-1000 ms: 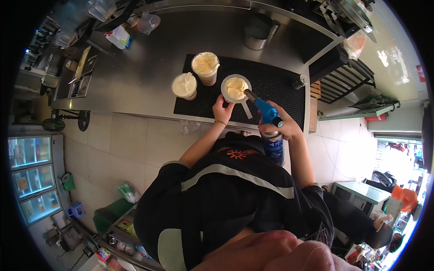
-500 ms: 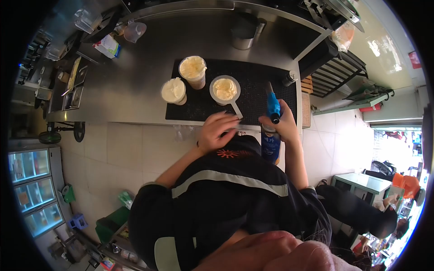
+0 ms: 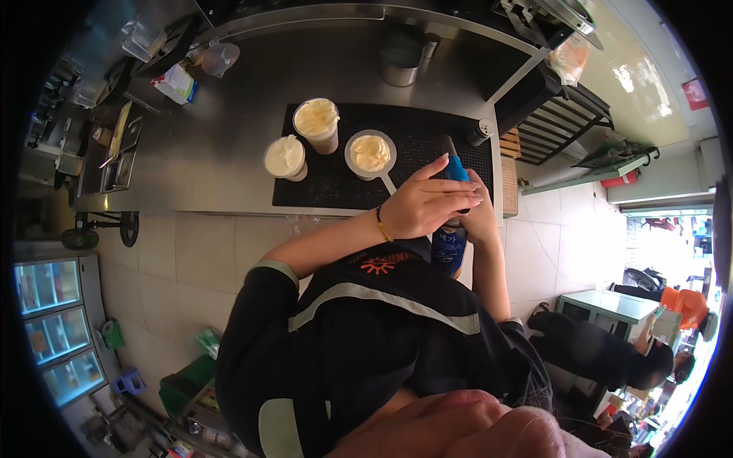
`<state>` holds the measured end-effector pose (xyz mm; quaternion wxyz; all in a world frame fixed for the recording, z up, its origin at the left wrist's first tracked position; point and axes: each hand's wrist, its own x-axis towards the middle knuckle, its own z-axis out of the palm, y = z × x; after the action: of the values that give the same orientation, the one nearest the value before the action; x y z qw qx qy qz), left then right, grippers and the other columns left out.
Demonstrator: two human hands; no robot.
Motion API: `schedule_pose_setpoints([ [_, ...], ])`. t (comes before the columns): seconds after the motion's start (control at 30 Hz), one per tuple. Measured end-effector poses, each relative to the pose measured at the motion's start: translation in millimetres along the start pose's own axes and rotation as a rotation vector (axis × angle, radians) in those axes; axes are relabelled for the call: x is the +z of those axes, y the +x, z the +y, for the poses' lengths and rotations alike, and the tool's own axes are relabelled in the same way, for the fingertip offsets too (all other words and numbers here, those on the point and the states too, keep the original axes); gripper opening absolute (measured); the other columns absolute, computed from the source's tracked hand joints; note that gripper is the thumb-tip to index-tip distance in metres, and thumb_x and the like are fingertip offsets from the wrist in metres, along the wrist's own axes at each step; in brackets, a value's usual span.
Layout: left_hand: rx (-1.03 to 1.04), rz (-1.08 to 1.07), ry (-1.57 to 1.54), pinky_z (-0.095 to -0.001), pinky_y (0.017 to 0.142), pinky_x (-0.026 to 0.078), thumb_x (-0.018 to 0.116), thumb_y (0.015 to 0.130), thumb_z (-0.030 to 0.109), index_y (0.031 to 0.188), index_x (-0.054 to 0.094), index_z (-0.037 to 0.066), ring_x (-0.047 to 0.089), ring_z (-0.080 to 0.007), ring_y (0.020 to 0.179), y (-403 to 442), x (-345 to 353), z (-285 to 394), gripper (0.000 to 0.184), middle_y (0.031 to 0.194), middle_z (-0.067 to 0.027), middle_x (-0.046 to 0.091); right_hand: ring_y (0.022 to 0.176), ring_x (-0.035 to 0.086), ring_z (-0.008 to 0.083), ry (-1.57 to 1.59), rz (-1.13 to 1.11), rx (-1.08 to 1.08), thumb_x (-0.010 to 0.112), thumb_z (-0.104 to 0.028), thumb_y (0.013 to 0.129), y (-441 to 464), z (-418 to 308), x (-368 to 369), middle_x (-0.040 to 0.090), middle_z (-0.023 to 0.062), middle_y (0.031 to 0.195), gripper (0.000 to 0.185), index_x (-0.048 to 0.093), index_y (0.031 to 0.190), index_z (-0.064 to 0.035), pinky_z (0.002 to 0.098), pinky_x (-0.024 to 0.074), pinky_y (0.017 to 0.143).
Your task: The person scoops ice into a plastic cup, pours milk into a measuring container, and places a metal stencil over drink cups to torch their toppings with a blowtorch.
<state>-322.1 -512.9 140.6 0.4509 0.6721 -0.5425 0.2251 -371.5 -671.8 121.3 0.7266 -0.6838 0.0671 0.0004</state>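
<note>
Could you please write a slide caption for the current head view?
Left hand at a blue torch held in the right hand, near three cream-topped cups on a black mat.

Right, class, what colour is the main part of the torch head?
The torch head is bright blue, partly covered; it shows in the head camera view.

The torch head [image 3: 456, 169] is bright blue, its can [image 3: 448, 250] dark blue with white lettering. The near-left cup's topping [image 3: 285, 155] is creamy white; the far cup's topping [image 3: 316, 117] and the right cup's topping [image 3: 372, 153] are yellower, the latter ringed by a whitish holder [image 3: 351, 156]. The mat [image 3: 427, 126] is black, the table [image 3: 198, 153] silver-grey. The black apron [image 3: 366, 359] carries an orange sun emblem [image 3: 376, 266] and a pale grey-green band [image 3: 382, 292].
</note>
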Motion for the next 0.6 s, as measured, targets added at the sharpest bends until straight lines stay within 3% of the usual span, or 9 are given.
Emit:
schedule_pose_setpoints([
  [0.07, -0.052, 0.032, -0.06, -0.0427, 0.114, 0.023, 0.072, 0.079, 0.01, 0.106, 0.067, 0.012, 0.062, -0.012, 0.108, -0.4, 6.8, 1.9, 0.028, 0.11, 0.0004, 0.069, 0.076, 0.051, 0.006, -0.029, 0.066, 0.041, 0.073, -0.001, 0.068, -5.5, -7.7, 1.1, 0.054, -0.0012, 0.082, 0.04, 0.049, 0.099, -0.0057, 0.0215, 0.0437, 0.064],
  [0.37, -0.015, -0.006, -0.103, -0.0376, 0.113, 0.028, 0.072, 0.079, 0.01, 0.105, 0.067, 0.011, 0.061, -0.0124, 0.11, -0.8, 17.7, 0.5, 0.027, 0.111, -0.0012, 0.068, 0.076, 0.05, 0.0052, 0.077, -0.027, 0.022, 0.073, -0.009, 0.072, -5.3, 0.3, -9.9, 0.053, -0.0015, 0.083, 0.035, 0.048, 0.097, -0.0082, 0.021, 0.0426, 0.064],
  [0.6, 0.001, -0.015, -0.099, -0.0364, 0.109, 0.034, 0.07, 0.079, 0.008, 0.105, 0.068, 0.01, 0.06, -0.0133, 0.111, 0.1, 19.9, 1.1, 0.026, 0.112, -0.0018, 0.067, 0.077, 0.05, 0.0054, 0.091, -0.046, -0.027, 0.079, -0.013, 0.067, -5.1, 3.0, -15.9, 0.052, -0.0021, 0.085, 0.045, 0.047, 0.098, -0.0082, 0.0221, 0.0432, 0.064],
])
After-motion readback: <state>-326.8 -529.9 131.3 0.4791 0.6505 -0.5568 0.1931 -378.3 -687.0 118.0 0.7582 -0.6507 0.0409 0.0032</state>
